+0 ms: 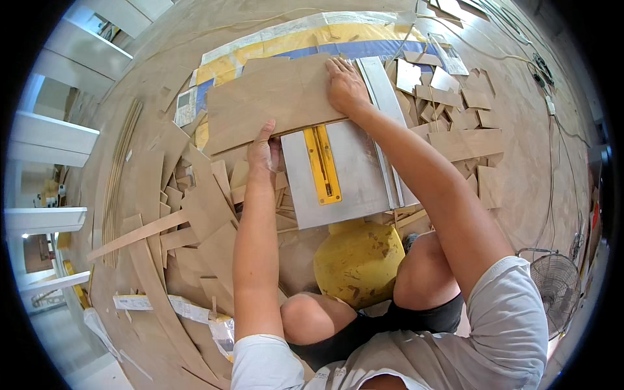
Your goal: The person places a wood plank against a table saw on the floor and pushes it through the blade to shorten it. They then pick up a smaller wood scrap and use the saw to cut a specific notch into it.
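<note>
Two bare hands were on one flat brown board (270,101) that lay across the far end of the small table saw (351,170), and I took that saw as my landmark for everything else. From my remote seat I saw the left hand (263,155) at the board's near edge, just left of the saw's grey top, thumb stretched up onto the board's face and the other fingers curled around the edge, so it was gripping the board. I saw the right hand (346,88) lying flat and spread on the board's right end, fingers open and pressing down, right beside the pale metal fence (383,104) that ran along the saw's right side. The yellow insert plate (322,164) sat in the middle of the saw top, just nearer to me than the board's edge; I could not tell whether a blade stood up from it. Below the saw's near end I saw a round yellow housing (357,260), wedged between the person's bare knees. Left of the saw lay a heap of thin wood offcuts and strips (195,208), and right of it more square offcuts (465,123). Beyond the saw, under the board, I saw a blue and yellow sheet (338,42) spread on the floor, and far right of the saw a wire fan (552,283) stood
</note>
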Available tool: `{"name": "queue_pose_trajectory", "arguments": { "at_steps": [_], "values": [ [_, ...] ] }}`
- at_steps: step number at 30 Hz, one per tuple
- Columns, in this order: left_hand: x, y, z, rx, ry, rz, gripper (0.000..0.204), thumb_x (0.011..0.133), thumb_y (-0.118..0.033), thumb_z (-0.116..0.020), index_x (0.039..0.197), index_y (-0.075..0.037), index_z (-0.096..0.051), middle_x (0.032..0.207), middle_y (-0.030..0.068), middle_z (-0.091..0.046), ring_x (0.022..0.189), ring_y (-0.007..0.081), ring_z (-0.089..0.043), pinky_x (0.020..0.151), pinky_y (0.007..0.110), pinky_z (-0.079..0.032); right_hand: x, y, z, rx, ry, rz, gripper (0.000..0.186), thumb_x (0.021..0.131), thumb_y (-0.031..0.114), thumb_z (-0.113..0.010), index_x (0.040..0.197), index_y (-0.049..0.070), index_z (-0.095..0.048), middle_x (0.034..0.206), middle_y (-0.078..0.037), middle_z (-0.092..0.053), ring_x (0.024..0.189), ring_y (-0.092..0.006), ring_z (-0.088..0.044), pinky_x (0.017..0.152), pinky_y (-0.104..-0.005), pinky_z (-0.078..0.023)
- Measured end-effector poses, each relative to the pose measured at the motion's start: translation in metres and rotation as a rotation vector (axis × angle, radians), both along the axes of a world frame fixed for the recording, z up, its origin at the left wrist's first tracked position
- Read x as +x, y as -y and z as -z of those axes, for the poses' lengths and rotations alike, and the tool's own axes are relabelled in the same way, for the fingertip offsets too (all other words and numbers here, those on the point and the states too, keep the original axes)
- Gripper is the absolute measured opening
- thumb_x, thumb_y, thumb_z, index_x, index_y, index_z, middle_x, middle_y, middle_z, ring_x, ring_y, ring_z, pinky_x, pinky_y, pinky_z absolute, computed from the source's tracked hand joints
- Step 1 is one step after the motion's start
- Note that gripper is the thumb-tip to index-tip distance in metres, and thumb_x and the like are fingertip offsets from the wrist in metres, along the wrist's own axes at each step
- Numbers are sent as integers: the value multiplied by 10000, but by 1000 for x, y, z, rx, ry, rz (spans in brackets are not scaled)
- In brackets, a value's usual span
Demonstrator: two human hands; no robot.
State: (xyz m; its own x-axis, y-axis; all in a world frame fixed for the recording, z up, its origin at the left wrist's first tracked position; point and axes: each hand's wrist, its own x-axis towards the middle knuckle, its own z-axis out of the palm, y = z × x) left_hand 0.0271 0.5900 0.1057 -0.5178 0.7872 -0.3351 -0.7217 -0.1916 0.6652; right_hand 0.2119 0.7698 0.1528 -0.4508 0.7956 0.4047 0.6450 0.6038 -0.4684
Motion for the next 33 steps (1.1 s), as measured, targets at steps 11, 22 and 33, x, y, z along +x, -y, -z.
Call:
{"name": "queue_pose_trajectory", "arguments": {
  "at_steps": [11, 22, 33],
  "values": [
    [2, 9, 0, -74, 34, 14, 362, 854, -29, -805, 1167, -21, -622, 1103, 97, -689, 980, 239, -685, 859, 385, -592, 7, 12, -2, -29, 48, 15, 479, 993, 156, -385, 1417, -23, -520, 1499, -229, -511, 1455, -347, -409, 1234, -433, -275],
    [18, 27, -8, -56, 19, 4, 362, 885, -61, -787, 1196, -9, -610, 1138, 102, -694, 1003, 240, -691, 882, 380, -594, 14, 23, -1, -53, 48, 20, 499, 1012, 174, -352, 1444, -29, -500, 1538, -202, -478, 1484, -318, -372, 1248, -404, -252],
    [33, 52, -19, -86, 17, 35, 430, 859, -104, -823, 1216, 0, -608, 1161, 111, -684, 1065, 242, -666, 948, 384, -558, 27, 50, -6, -33, 85, -6, 506, 966, 127, -427, 1438, -45, -483, 1518, -220, -488, 1471, -332, -389, 1239, -431, -270]
  ]
}}
